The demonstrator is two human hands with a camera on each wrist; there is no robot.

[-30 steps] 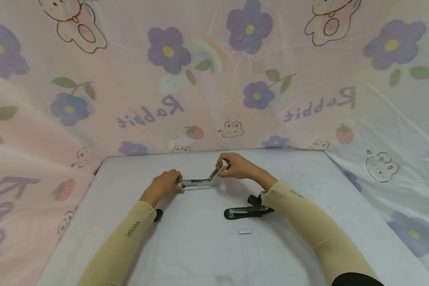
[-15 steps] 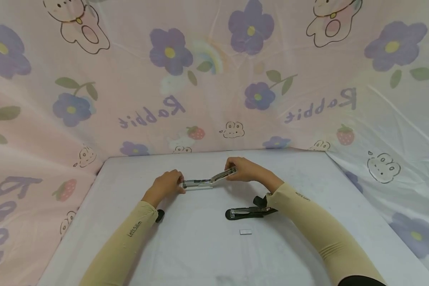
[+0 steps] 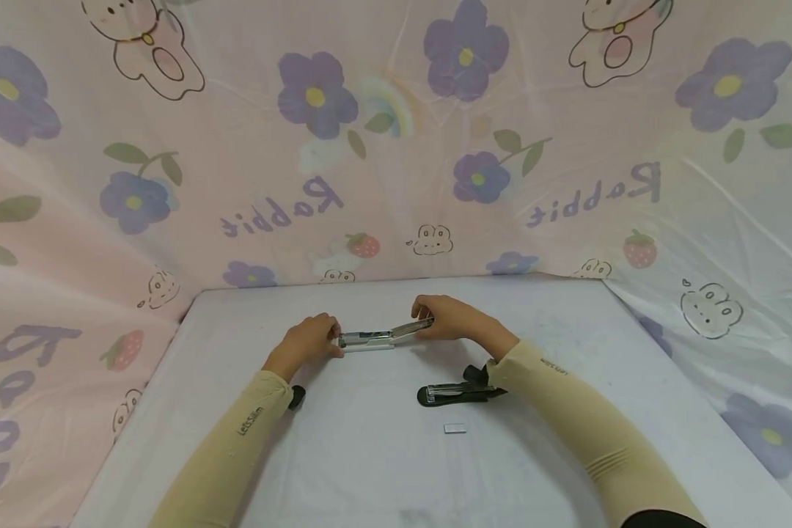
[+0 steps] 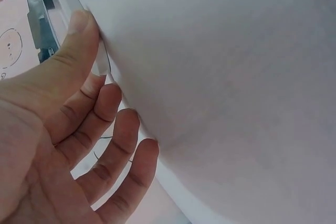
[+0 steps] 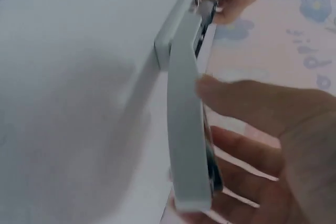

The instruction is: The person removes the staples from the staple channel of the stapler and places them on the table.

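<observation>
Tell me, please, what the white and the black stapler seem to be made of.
White stapler: probably plastic, smooth and fairly matte, with soft, even shading; silvery glints inside suggest metal.
Black stapler: dark parts perhaps plastic, evenly coloured, finish unclear; bright lengthwise streaks suggest shiny metal.

Stapler [image 3: 367,337] between left hand [image 3: 303,343] and right hand [image 3: 454,317], behind second stapler [image 3: 452,394] and block [image 3: 455,428].

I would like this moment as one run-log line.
left hand: pinches end of white stapler | right hand: holds its opened top | black stapler: on table
</observation>
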